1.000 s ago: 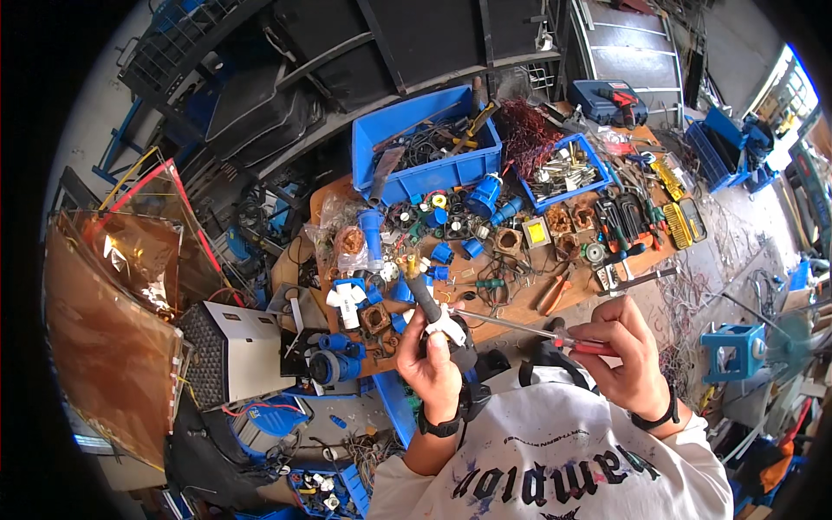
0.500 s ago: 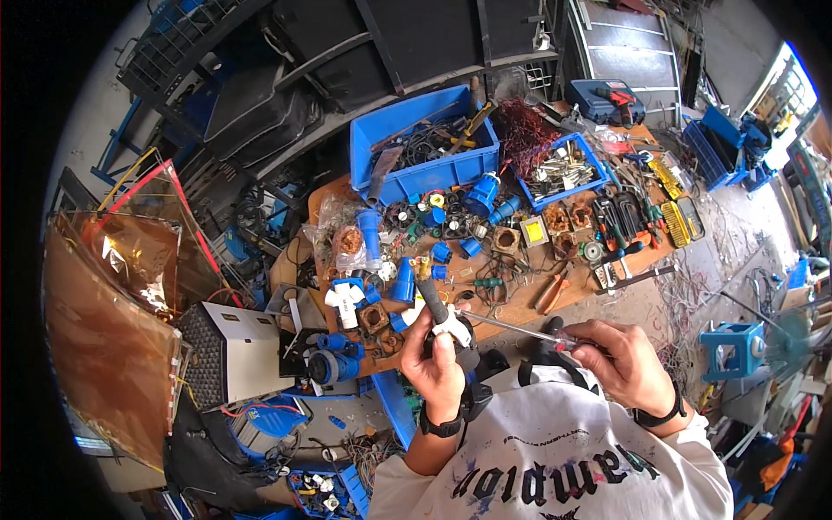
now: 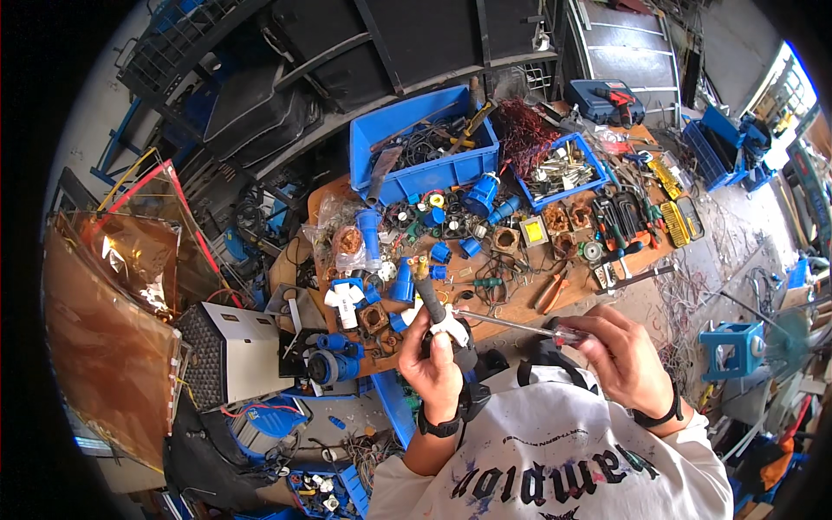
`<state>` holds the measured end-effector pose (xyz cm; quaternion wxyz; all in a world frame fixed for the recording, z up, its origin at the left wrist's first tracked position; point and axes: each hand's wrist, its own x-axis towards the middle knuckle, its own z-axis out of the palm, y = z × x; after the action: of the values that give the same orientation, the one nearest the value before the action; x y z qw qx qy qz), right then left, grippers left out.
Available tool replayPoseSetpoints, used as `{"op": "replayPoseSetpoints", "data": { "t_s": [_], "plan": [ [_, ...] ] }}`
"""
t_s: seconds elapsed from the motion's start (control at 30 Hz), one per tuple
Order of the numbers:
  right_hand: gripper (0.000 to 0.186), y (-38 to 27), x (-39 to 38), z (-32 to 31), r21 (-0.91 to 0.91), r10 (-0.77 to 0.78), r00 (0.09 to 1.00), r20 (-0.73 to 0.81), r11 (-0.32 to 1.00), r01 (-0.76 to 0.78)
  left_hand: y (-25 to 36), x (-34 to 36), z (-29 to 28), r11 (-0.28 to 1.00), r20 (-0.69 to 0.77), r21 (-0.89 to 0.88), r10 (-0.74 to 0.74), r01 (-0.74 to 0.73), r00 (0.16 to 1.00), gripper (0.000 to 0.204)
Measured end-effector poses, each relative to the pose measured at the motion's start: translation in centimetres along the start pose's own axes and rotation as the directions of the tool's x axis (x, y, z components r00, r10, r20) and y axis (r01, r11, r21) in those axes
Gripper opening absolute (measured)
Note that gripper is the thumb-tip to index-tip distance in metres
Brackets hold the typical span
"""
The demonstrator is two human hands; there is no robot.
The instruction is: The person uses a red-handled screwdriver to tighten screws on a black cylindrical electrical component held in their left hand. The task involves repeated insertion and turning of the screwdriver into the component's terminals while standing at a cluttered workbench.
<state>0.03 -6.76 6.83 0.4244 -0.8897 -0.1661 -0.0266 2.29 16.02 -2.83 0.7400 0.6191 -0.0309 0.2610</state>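
Note:
My left hand [image 3: 433, 374] is closed around a thick black cable [image 3: 431, 300] with a white plastic fitting [image 3: 452, 328] on it. My thumb presses against that fitting, and the cable's upper end shows yellowish, brass-coloured tips [image 3: 421, 265]. In my right hand [image 3: 631, 357] the fingers pinch the clear and red handle of a screwdriver [image 3: 511, 324]. Its long metal shaft lies almost level and points left, with the tip at the white fitting. Whether the tip sits in a screw is too small to tell.
Beyond my hands a wooden table [image 3: 520, 299] carries blue plug housings [image 3: 402, 282], pliers [image 3: 551, 293] and other tools. A large blue crate [image 3: 425, 178] of cables stands at the back, beside a smaller blue tray [image 3: 563, 192] of metal parts. A blue stool [image 3: 732, 351] is at right.
My right fingers have shifted on the screwdriver handle, and more of the handle shows now. The left hand and the cable have barely moved.

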Motion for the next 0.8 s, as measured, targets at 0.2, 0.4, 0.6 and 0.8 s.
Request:
{"op": "replayPoseSetpoints", "data": {
  "t_s": [0.2,0.4,0.6,0.8],
  "plan": [
    [0.026,-0.2,0.1,0.0,0.032,-0.010,0.999,-0.032,0.999,0.011,0.3,0.1,0.4,0.998,0.010,-0.059,-0.036,0.036,0.999,0.047],
    [0.027,-0.4,0.3,0.1,-0.065,-0.086,0.993,-0.085,0.995,0.081,0.1,0.1,0.3,0.998,0.001,-0.050,-0.029,0.029,1.000,0.048],
    [0.022,-0.1,0.1,0.0,-0.052,0.018,1.000,0.025,0.998,-0.016,-0.5,0.0,0.2,0.998,-0.026,-0.058,-0.016,0.015,1.000,0.046],
    [0.028,0.3,0.3,0.4,-0.068,-0.078,0.994,-0.077,0.995,0.072,0.0,0.3,0.5,0.990,-0.018,-0.131,-0.051,0.048,0.999,0.045]
  ]
}}
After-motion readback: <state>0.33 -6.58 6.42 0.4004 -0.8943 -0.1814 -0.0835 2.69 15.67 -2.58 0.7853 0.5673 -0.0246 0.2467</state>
